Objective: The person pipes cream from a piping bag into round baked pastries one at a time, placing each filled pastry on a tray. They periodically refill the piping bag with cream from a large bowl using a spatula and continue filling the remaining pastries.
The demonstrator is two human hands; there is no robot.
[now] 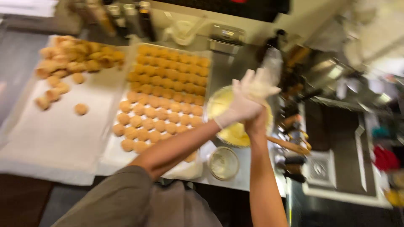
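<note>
Your gloved left hand (240, 105) grips your right hand (257, 86), pulling a glove on (blurry) above the batter bowl (219, 105), beside the bun tray (207, 56).

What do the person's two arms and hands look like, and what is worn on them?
Both hands wear thin, whitish, half-transparent disposable gloves: the left hand and the right hand. The gloves end at the wrists, where the cuffs bunch a little. Both forearms are bare, with no watch or bracelet to be seen. A grey-olive short sleeve covers the left upper arm. The picture is blurred, so finer details cannot be told.
</note>
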